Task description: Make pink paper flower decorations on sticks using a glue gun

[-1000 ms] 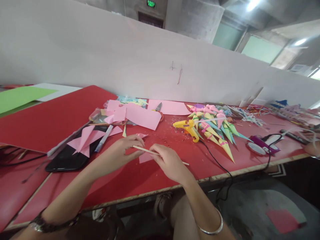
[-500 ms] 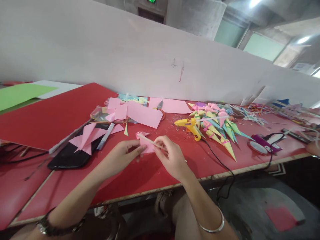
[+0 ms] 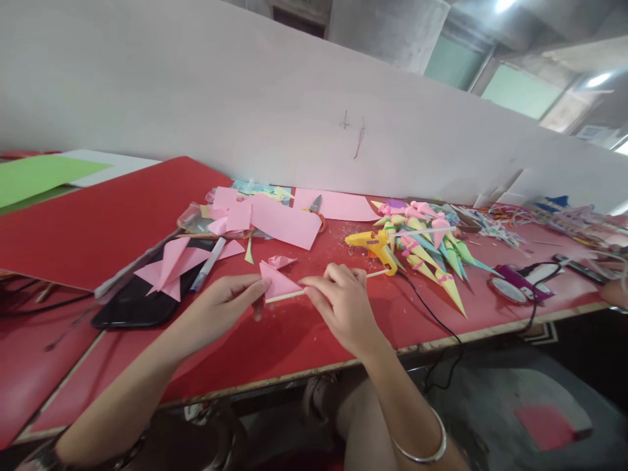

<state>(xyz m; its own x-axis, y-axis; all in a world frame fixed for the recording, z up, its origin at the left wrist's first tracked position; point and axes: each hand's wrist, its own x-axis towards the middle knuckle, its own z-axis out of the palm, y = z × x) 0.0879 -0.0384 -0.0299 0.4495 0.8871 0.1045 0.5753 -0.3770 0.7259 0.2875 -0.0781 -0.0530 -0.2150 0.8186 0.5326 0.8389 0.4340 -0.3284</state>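
Note:
Between my hands is a small pink paper piece (image 3: 279,282), roughly triangular, above the red tabletop. A thin pale stick (image 3: 285,297) runs along its lower edge. My left hand (image 3: 238,294) pinches the paper's left corner between thumb and fingers. With closed fingers, my right hand (image 3: 341,297) grips the stick near the paper's right tip; the stick's far end pokes out beyond the knuckles. Just behind the paper is a folded pink scrap (image 3: 281,261). A yellow glue gun (image 3: 370,243) lies right of my right hand.
Paper cones (image 3: 432,252) in yellow, pink, green and blue are piled at the right. Pink sheets (image 3: 287,222) and scissors (image 3: 316,208) lie at the back. On the left are a black tray-like item (image 3: 140,307), a marker (image 3: 209,263) and red board (image 3: 112,222). A black cord (image 3: 432,307) hangs over the edge.
The stick has moved from lying across the paper to its lower edge, and the paper now looks triangular. My right hand has shifted slightly right; my left hand has moved slightly left.

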